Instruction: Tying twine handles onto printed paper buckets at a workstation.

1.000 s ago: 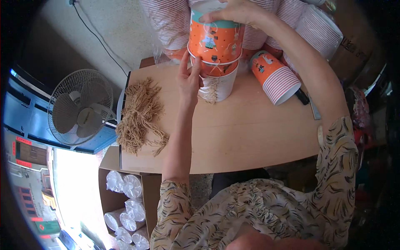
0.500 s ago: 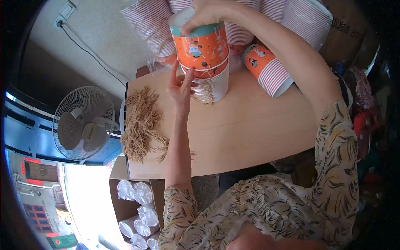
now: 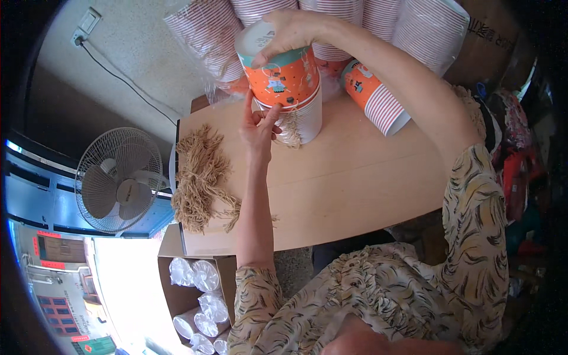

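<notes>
An upside-down orange paper bucket (image 3: pixel 280 80) with a green band and cartoon figures sits over a stack of nested paper buckets (image 3: pixel 309 121) on the table. My right hand (image 3: pixel 291 34) grips it from above, fingers and thumb spread around its base and upper side. Against the left side of its lower rim is my left hand (image 3: pixel 259 125), index finger pointing up along the bucket and thumb at the rim, the other fingers curled. Tan twine (image 3: pixel 291 127) hangs down the front of the stack. A pile of knotted tan twine cords (image 3: pixel 201 177) lies left of my left forearm.
More orange paper buckets (image 3: pixel 378 97) lie on their side to the right. Tall wrapped bucket stacks (image 3: pixel 207 44) line the back. A fan (image 3: pixel 121 180) stands left of the table (image 3: pixel 355 177). Below it, a carton (image 3: pixel 168 296) holds several plastic-wrapped rolls.
My right hand has pressed the top bucket down; the orange band of the bucket beneath it is now covered. My left hand stays at the rim, its thumb slightly farther right.
</notes>
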Available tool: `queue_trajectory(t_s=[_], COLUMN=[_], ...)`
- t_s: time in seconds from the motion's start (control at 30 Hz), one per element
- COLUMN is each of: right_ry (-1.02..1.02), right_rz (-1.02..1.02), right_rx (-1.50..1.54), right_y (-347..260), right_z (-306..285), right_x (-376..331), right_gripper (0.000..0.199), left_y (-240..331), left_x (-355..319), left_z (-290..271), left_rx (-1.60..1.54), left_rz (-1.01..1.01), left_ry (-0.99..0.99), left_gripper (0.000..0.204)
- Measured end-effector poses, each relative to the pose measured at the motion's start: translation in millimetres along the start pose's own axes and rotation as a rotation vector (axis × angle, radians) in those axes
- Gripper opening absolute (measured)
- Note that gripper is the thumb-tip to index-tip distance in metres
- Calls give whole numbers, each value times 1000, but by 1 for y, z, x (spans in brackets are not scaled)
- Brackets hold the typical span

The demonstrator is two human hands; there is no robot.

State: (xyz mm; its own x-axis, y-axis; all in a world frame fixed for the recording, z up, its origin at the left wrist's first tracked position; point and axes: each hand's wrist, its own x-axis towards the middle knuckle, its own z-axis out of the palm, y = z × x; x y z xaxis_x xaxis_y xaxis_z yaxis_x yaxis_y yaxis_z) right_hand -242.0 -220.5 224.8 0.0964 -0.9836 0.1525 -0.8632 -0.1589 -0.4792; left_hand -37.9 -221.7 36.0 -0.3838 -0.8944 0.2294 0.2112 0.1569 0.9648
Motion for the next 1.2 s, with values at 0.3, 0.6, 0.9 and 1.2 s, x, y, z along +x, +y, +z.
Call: queue_trajectory(t_s=[0.3, 0.6, 0.9, 1.2], right_ry=[126, 97, 120, 221], right_rz=[3, 84, 69, 109], right_rx=[19, -42, 99, 11], right_y=[9, 1, 5, 2], right_z=[6, 9, 16, 21], right_x=[5, -4, -13, -20], right_gripper=[66, 71, 76, 80], left_y=[5, 3, -22, -78], left_x=[-1, -9, 5, 48], left_z=[4, 4, -31, -72], left_rx=[45, 127, -284, -935], left_rz=[48, -26, -232, -385], left_ry=[11, 19, 98, 71], left_gripper=[77, 83, 59, 55])
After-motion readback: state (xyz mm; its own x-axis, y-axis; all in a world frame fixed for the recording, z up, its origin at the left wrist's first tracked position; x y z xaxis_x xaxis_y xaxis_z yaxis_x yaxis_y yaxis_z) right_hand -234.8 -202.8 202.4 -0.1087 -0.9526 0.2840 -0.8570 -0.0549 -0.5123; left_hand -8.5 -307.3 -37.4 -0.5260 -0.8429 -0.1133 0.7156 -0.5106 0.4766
